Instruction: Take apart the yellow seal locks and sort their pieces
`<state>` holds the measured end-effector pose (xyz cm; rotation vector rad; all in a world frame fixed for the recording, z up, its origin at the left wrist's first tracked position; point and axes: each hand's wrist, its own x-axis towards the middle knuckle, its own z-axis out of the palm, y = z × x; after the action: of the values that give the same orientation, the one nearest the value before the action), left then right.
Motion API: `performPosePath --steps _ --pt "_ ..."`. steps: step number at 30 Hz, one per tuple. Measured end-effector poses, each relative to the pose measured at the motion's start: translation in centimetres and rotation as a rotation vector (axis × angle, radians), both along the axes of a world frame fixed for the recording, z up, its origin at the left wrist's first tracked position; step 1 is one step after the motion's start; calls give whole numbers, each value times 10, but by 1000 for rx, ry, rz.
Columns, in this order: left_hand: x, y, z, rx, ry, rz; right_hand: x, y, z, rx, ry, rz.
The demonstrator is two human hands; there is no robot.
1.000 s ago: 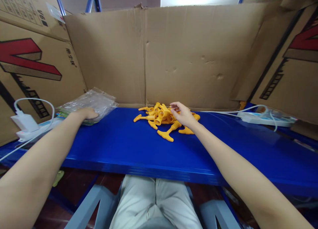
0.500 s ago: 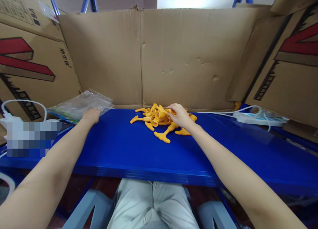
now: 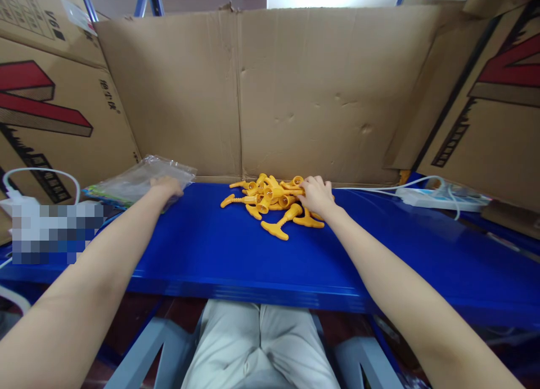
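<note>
Two hands are counted, the left hand at centre left and the right hand just right of centre; in the middle of the frame, at least five yellow T-handled pieces can be made out, the exact number being hidden by overlap; clear plastic bags are seen at centre left, their number not discernible; one blue counter is shown; one white power strip is seen at right; two grey armrests are counted at the bottom.
</note>
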<state>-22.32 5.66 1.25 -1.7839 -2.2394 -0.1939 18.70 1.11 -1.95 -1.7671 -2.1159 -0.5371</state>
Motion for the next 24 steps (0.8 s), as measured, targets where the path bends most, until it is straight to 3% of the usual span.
performPosePath --steps 1,3,9,16,20,24 --pt "5 1 1 -50 61 63 1 1 0 -39 -12 -7" --pt "19 2 3 -110 137 66 1 1 0 -92 -35 -12" --pt "82 -1 12 -119 102 -193 -1 0 -1 -93 -3 8" --pt "165 -33 17 -123 -72 -522 0 5 -5 -83 56 91" --pt "187 -39 4 -195 -126 -678 -1 4 -3 -25 84 128" --pt "189 -35 -19 -55 -189 -783 -4 1 0 62 109 163"
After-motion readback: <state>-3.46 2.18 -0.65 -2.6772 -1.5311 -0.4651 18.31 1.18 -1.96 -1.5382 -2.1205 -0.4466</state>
